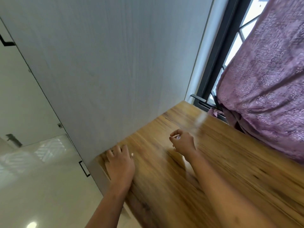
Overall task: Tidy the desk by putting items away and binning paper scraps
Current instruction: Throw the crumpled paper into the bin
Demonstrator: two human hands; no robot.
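**Small scrap pinched over the desk**

A small pale scrap (pixel 178 137), blurred, sits pinched in the curled fingers of the right hand (pixel 183 142) above the wooden desk (pixel 230 170). The left hand (pixel 120 163) lies flat, fingers spread, at the desk's left edge, beside the grey panel (pixel 107 63). A purple curtain (pixel 266 79) hangs along the right edge.

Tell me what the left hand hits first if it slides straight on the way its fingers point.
Probably the grey panel: the left hand lies flat at the desk corner, fingers aimed at it. Blur hides any gap.

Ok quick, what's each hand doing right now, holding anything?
Left hand: open, flat on the edge of the brown wooden desk, holding nothing.
Right hand: fingers curled shut on a small pale scrap, too blurred to identify.
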